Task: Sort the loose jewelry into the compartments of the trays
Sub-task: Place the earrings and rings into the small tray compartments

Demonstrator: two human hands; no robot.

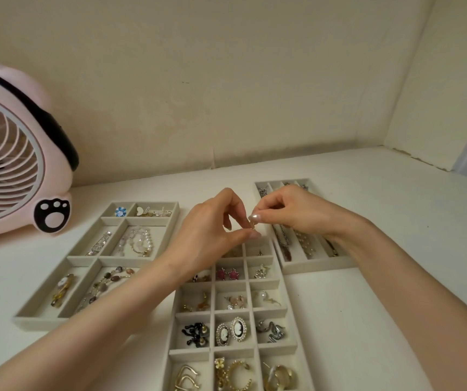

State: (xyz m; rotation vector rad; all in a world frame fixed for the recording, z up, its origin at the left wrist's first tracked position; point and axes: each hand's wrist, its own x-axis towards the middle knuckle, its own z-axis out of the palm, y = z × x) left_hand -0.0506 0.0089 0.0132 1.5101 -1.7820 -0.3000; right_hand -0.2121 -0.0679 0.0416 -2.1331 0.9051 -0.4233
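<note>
My left hand (212, 232) and my right hand (291, 210) meet above the far end of the middle tray (212, 309). Together they pinch a tiny gold piece of jewelry (252, 225) between thumbs and fingertips. The middle tray is a grid of small compartments with earrings: pink stars (228, 274), cameo ovals (231, 330), gold hoops (235, 375). A left tray (84, 258) has larger compartments with beaded bracelets. On the right, a tray (316, 263) with long slots holds chains, partly hidden by my right hand.
A pink fan (15, 165) with a paw print stands at the left on the white surface, close to the left tray. Cream walls close the back and right side. Bare white surface (381, 306) lies right of the middle tray.
</note>
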